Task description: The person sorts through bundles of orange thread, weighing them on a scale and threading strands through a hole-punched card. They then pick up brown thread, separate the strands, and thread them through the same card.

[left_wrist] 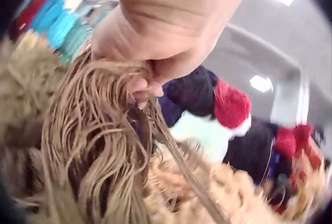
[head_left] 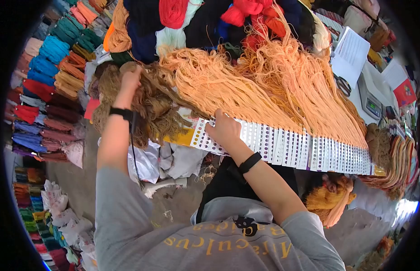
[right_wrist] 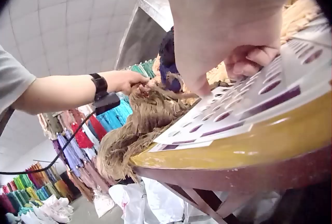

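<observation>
Left hand [head_left: 131,81] — grips 1 brown yarn bundle [left_wrist: 98,141] | right hand [head_left: 226,131] — pinches 1 brown strand [head_left: 185,101] over many punched cards [head_left: 275,140] | peach yarn heaps [head_left: 214,79]: 2

Peach yarn [head_left: 305,86] spreads from twelve to two o'clock; brown yarn [head_left: 160,101] lies at ten, turquoise yarn [head_left: 54,49] farther out. White cards [head_left: 273,144] at three carry rows of dots, many purple. The table [right_wrist: 228,154] has a yellow edge. At six, a grey shirt [head_left: 128,221] bears gold lettering.
</observation>
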### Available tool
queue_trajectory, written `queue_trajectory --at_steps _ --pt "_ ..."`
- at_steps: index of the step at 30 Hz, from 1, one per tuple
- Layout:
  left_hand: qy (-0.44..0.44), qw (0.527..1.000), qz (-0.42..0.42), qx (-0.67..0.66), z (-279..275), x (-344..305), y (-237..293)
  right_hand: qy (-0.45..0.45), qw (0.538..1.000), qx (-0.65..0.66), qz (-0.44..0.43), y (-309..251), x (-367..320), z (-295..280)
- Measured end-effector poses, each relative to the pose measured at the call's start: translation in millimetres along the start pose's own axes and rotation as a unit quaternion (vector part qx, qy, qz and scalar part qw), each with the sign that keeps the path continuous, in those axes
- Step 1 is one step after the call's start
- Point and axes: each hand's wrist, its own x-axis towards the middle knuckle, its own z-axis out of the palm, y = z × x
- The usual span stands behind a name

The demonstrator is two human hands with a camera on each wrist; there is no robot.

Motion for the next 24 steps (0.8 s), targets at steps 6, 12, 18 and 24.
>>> queue_trajectory --at_steps 6,12,18,24 --pt "-0.381 0.813 -0.117 -0.425 31.5 -158.3 47.3 0.004 0.996 0.093 0.01 3.2 -2.7 -9.9" --pt "-0.514 0.692 -0.047 -0.506 64.9 -226.1 72.8 0.095 0.903 0.406 -0.105 -1.2 -7.7 -11.8" --pt "-0.553 0.613 -0.083 -0.558 68.9 -224.5 77.1 0.015 0.826 0.563 0.009 -12.7 -23.2 -45.7" --pt "-0.464 0.638 -0.095 -0.608 52.8 -223.7 86.2 -0.001 0.763 0.646 0.014 -18.3 -34.8 -64.7"
